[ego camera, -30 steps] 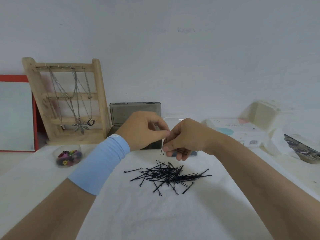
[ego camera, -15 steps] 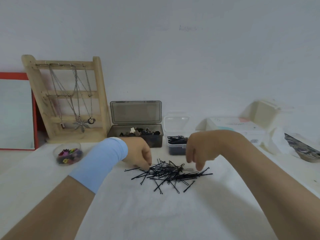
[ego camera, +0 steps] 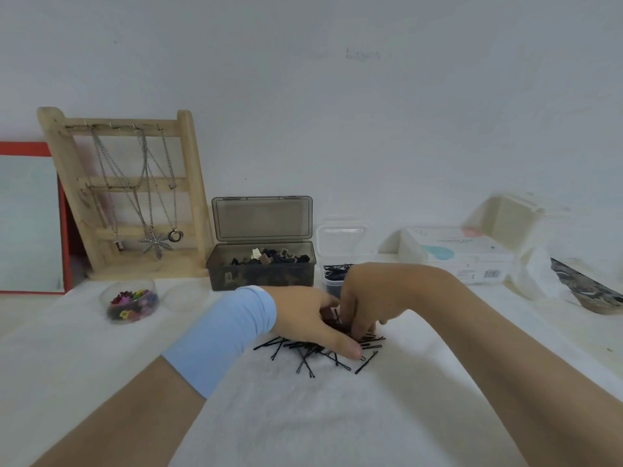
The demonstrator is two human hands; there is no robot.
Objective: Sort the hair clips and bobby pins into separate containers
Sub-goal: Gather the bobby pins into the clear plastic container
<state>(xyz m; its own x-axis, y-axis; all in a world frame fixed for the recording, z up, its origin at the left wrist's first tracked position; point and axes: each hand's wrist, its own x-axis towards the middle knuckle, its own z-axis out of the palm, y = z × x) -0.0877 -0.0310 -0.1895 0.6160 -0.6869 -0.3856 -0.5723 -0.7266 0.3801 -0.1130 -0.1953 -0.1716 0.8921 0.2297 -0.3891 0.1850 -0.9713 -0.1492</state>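
My left hand and right hand curl round a bunch of bobby pins; hair clips boxed, this pile remains.

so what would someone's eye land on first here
The two hands meeting mid-table: the left hand, in a pale blue wristband, and the right hand both dig into a loose pile of black bobby pins on the white cloth. Behind them stand an open smoky grey box of dark hair clips and a small clear tub of pins, with a wooden necklace stand at far left.
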